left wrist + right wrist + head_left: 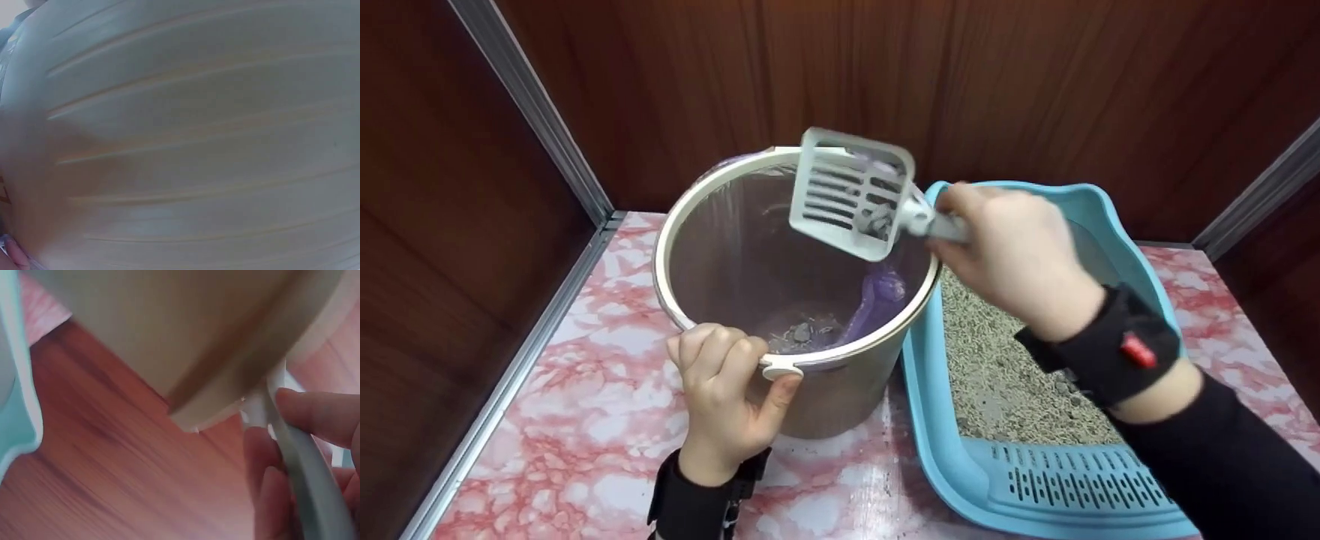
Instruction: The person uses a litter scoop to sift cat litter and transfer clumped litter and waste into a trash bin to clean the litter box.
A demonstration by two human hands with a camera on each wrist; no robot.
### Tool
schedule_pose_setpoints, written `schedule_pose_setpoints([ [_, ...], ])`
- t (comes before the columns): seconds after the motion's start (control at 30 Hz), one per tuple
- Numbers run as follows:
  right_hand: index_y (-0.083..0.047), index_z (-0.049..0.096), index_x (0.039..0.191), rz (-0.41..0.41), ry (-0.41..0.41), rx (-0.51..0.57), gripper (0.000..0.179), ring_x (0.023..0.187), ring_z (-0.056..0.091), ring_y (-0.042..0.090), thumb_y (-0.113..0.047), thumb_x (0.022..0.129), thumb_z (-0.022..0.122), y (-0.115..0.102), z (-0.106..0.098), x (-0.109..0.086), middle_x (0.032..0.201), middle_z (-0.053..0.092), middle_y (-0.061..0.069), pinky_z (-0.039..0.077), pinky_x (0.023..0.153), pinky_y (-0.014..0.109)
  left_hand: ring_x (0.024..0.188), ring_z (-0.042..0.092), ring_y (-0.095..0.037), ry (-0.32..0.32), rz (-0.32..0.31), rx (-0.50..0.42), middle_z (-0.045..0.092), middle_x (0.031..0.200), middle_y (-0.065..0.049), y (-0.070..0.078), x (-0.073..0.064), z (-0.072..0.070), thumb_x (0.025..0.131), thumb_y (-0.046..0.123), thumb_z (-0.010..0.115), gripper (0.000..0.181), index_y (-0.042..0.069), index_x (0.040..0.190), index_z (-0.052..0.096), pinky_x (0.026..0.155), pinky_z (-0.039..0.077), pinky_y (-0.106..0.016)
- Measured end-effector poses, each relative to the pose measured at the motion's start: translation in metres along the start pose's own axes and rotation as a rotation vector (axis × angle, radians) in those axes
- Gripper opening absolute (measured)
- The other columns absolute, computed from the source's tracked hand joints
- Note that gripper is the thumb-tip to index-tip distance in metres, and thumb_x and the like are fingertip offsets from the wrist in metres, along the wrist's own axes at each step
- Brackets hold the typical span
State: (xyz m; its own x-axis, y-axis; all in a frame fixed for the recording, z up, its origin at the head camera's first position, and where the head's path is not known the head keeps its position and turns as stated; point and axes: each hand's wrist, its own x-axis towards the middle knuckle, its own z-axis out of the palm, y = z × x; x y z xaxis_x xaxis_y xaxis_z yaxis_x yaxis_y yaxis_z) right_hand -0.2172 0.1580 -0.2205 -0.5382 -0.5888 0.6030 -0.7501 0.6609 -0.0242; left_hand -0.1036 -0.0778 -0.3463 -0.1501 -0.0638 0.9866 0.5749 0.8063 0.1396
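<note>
In the head view my right hand [1020, 251] grips the handle of a pale slotted litter scoop [851, 240], tilted above the mouth of a round trash bin [840, 397]. A few grey clumps [876, 219] lie in the scoop near its handle end. My left hand [724, 397] holds the bin's near rim, fingers over the top and thumb on the outside. Inside the bin are a clear liner, a crumpled purple piece [877, 296] and some clumps at the bottom. The right wrist view shows fingers [318, 416] around the scoop handle [309, 478].
Right of the bin stands a blue litter box [926, 420] holding grainy litter [1005, 360], with a slotted ledge at its front. Brown wood-grain panels [1035, 90] close off the back and sides. Red-and-white marbled floor [562, 420] lies around both containers.
</note>
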Motion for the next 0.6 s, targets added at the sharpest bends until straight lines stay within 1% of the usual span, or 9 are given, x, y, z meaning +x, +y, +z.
schedule_pose_setpoints([
  [0.1,-0.006,0.06,0.084,-0.17,0.026,-0.153,0.011,0.047,0.049,0.025,-0.003,0.078,0.069,-0.01,0.008,0.004,0.065,0.055,0.008,0.035,0.038,0.042,0.073,0.038,-0.028,-0.003,0.003,-0.004,0.042,0.07,-0.003,0.0,0.0,0.002,0.096,0.052,0.05,0.05,0.009,0.072,0.049,0.071,0.022,-0.044],
  [0.17,-0.007,0.059,0.081,-0.256,0.039,-0.21,0.011,0.047,0.048,0.026,0.002,0.079,0.067,-0.014,0.01,0.007,0.064,0.053,0.009,0.034,0.038,0.041,0.073,0.038,-0.028,-0.004,0.003,-0.008,0.042,0.07,-0.003,0.0,0.001,0.003,0.096,0.052,0.05,0.049,0.009,0.072,0.049,0.071,0.022,-0.044],
  [0.23,-0.008,0.06,0.078,-0.316,0.04,-0.246,0.013,0.05,0.05,0.028,0.004,0.08,0.066,-0.017,0.009,0.009,0.065,0.054,0.01,0.036,0.04,0.04,0.073,0.038,-0.028,-0.001,0.005,-0.013,0.042,0.07,-0.003,0.0,0.002,0.004,0.096,0.052,0.05,0.049,0.009,0.072,0.049,0.071,0.022,-0.044],
  [0.3,-0.008,0.06,0.076,-0.345,0.03,-0.269,0.015,0.053,0.051,0.03,0.005,0.082,0.065,-0.019,0.008,0.009,0.066,0.057,0.011,0.038,0.043,0.04,0.073,0.038,-0.028,0.001,0.006,-0.02,0.042,0.07,-0.003,0.001,0.002,0.004,0.096,0.052,0.05,0.05,0.009,0.071,0.049,0.071,0.022,-0.044],
  [0.37,-0.008,0.061,0.077,-0.349,0.019,-0.278,0.015,0.054,0.052,0.03,0.005,0.083,0.064,-0.02,0.007,0.008,0.068,0.058,0.011,0.039,0.045,0.04,0.073,0.038,-0.028,0.003,0.007,-0.026,0.042,0.069,-0.003,0.001,0.003,0.004,0.096,0.052,0.05,0.05,0.009,0.071,0.049,0.071,0.022,-0.044],
  [0.43,-0.008,0.062,0.079,-0.327,0.015,-0.265,0.014,0.055,0.053,0.03,0.006,0.082,0.064,-0.019,0.006,0.007,0.069,0.058,0.01,0.039,0.044,0.039,0.072,0.037,-0.028,0.002,0.006,-0.032,0.042,0.069,-0.003,0.001,0.003,0.005,0.096,0.052,0.051,0.049,0.009,0.071,0.049,0.071,0.022,-0.044],
  [0.5,-0.008,0.064,0.082,-0.282,0.018,-0.225,0.013,0.054,0.053,0.028,0.005,0.08,0.065,-0.016,0.003,0.004,0.069,0.058,0.008,0.038,0.043,0.039,0.072,0.037,-0.028,0.005,0.006,-0.037,0.042,0.069,-0.003,0.001,0.003,0.005,0.096,0.052,0.051,0.049,0.009,0.071,0.05,0.071,0.022,-0.044],
  [0.6,-0.008,0.065,0.089,-0.178,0.043,-0.136,0.016,0.053,0.054,0.024,0.002,0.077,0.067,-0.009,-0.003,-0.001,0.073,0.06,0.006,0.037,0.041,0.039,0.072,0.037,-0.027,0.01,0.004,-0.041,0.041,0.069,-0.003,0.002,0.003,0.005,0.096,0.052,0.051,0.05,0.009,0.071,0.05,0.071,0.021,-0.044],
])
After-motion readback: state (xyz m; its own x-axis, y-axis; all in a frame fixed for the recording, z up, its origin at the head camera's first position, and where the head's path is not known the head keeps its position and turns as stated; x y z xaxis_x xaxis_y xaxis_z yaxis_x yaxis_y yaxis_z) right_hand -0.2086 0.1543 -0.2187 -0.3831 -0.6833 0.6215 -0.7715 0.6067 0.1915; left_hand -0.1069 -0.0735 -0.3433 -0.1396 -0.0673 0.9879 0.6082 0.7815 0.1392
